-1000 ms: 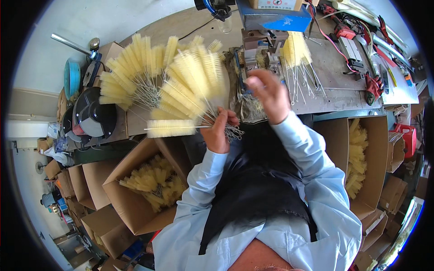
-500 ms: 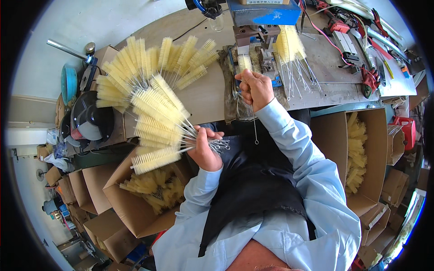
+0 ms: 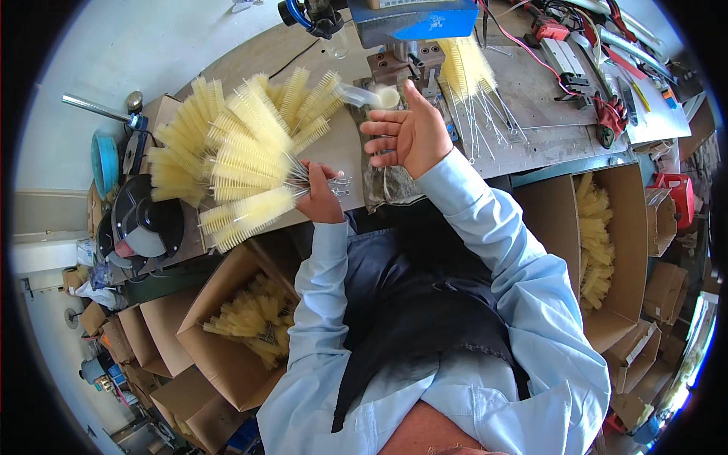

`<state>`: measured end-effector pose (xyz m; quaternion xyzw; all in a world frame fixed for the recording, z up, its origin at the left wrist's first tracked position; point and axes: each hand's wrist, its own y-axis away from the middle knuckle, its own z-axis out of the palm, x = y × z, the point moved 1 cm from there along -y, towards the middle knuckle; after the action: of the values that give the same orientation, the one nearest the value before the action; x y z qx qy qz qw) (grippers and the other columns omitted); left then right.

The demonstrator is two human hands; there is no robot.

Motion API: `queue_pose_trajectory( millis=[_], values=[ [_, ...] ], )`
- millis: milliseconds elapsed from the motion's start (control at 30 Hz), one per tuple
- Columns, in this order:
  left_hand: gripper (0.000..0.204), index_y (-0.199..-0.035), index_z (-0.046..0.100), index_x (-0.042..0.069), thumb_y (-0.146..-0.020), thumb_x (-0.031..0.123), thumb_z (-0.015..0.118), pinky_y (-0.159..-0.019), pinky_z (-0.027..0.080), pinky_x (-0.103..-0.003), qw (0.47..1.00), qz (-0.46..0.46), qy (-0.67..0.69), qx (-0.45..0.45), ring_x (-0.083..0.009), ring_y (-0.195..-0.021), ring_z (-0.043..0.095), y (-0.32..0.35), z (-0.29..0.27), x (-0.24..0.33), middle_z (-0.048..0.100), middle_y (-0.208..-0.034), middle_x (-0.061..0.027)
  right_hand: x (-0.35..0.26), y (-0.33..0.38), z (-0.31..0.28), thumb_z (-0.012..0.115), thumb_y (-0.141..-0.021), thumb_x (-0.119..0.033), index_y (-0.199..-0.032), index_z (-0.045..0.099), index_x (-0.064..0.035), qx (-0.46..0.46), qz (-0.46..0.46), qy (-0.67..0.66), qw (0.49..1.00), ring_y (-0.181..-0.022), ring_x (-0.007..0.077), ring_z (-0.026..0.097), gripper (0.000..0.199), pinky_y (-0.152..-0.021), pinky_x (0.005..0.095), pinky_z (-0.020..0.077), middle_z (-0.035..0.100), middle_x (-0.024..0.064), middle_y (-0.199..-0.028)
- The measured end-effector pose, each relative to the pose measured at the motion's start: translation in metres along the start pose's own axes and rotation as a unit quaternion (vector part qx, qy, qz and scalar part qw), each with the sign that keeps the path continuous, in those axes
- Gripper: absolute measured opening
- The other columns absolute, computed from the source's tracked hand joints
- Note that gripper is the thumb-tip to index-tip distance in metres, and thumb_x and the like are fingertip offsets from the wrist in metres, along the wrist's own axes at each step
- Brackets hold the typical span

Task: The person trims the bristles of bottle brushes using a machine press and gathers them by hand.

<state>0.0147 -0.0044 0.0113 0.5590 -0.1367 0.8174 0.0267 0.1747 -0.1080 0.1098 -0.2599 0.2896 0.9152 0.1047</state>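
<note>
My left hand [image 3: 321, 193] is closed round the twisted wire handles of a bunch of pale yellow bottle brushes [image 3: 254, 168]. The bristle heads fan out to the left over the table, and looped wire ends stick out right of the fist. My right hand [image 3: 413, 136] is open, palm turned left, fingers spread, with nothing in it. It is just in front of the metal jaws of a blue bench press [image 3: 413, 24]. Left of its thumb, a pale round object [image 3: 387, 97] with a translucent streak is smeared by motion; I cannot tell its kind.
More bottle brushes [image 3: 176, 163] are heaped on the table behind the held bunch. Another pile [image 3: 464, 67] lies right of the press, handles toward me. Brush-filled cardboard boxes [image 3: 208, 322] stand at both sides below the table. Tools and a red glove [image 3: 610, 121] lie far right.
My right hand has let go of the bottle brush it held at the press and opened. My left hand has moved forward and slightly left with the bunch. The view has shifted slightly.
</note>
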Motion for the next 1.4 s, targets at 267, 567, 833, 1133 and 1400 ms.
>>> queue_pose_trajectory(
  millis=[267, 567, 833, 1133, 1400],
  values=[
    [0.009, -0.102, 0.050, 0.000, -0.093, 0.002, 0.053, -0.056, 0.054, -0.031, 0.998, -0.048, 0.026, 0.021, -0.0137, -0.060, 0.054, -0.011, -0.006, -0.008, 0.056, -0.072, -0.0064, 0.026, -0.025, -0.009, 0.047, -0.103, -0.031, -0.105, 0.053, -0.0031, -0.056, 0.015, -0.021, 0.998, -0.056, 0.0113, 0.046, 0.028, -0.048, 0.0277, 0.0400, 0.047, -0.0005, -0.070],
    [0.015, -0.109, 0.052, 0.001, -0.100, 0.013, 0.054, -0.049, 0.054, -0.031, 0.997, -0.068, -0.001, 0.039, -0.0117, -0.058, 0.052, -0.007, 0.001, -0.001, 0.054, -0.073, -0.0044, 0.015, -0.020, -0.039, 0.047, -0.105, -0.032, -0.093, 0.054, -0.0021, -0.027, -0.051, 0.098, 0.994, -0.042, 0.0043, 0.028, 0.033, -0.037, 0.0221, 0.0247, 0.034, -0.0054, -0.059],
    [0.021, -0.113, 0.054, 0.003, -0.101, 0.021, 0.055, -0.048, 0.053, -0.030, 0.996, -0.065, -0.011, 0.059, -0.0118, -0.058, 0.052, -0.005, 0.000, 0.000, 0.054, -0.072, -0.0040, 0.023, 0.011, -0.057, 0.046, -0.105, -0.035, -0.091, 0.053, -0.0046, -0.010, -0.085, 0.052, 0.995, -0.041, 0.0051, 0.027, 0.034, -0.036, 0.0228, 0.0245, 0.032, -0.0052, -0.058],
    [0.021, -0.105, 0.053, 0.005, -0.100, 0.024, 0.059, -0.047, 0.053, -0.030, 0.996, -0.069, -0.015, 0.061, -0.0129, -0.056, 0.054, -0.005, 0.004, 0.002, 0.055, -0.072, -0.0046, 0.000, -0.001, -0.080, 0.046, -0.105, -0.031, -0.091, 0.052, -0.0038, -0.020, -0.106, -0.042, 0.993, -0.042, 0.0067, 0.030, 0.031, -0.037, 0.0230, 0.0263, 0.033, -0.0037, -0.057],
    [0.022, -0.105, 0.054, 0.002, -0.100, 0.023, 0.059, -0.049, 0.055, -0.031, 0.994, -0.081, -0.003, 0.071, -0.0134, -0.057, 0.056, -0.008, 0.003, 0.003, 0.056, -0.074, -0.0052, -0.009, 0.000, -0.081, 0.048, -0.105, -0.031, -0.088, 0.052, -0.0032, 0.004, -0.092, 0.008, 0.996, -0.041, 0.0066, 0.029, 0.032, -0.036, 0.0235, 0.0247, 0.035, -0.0038, -0.057]
  ],
)
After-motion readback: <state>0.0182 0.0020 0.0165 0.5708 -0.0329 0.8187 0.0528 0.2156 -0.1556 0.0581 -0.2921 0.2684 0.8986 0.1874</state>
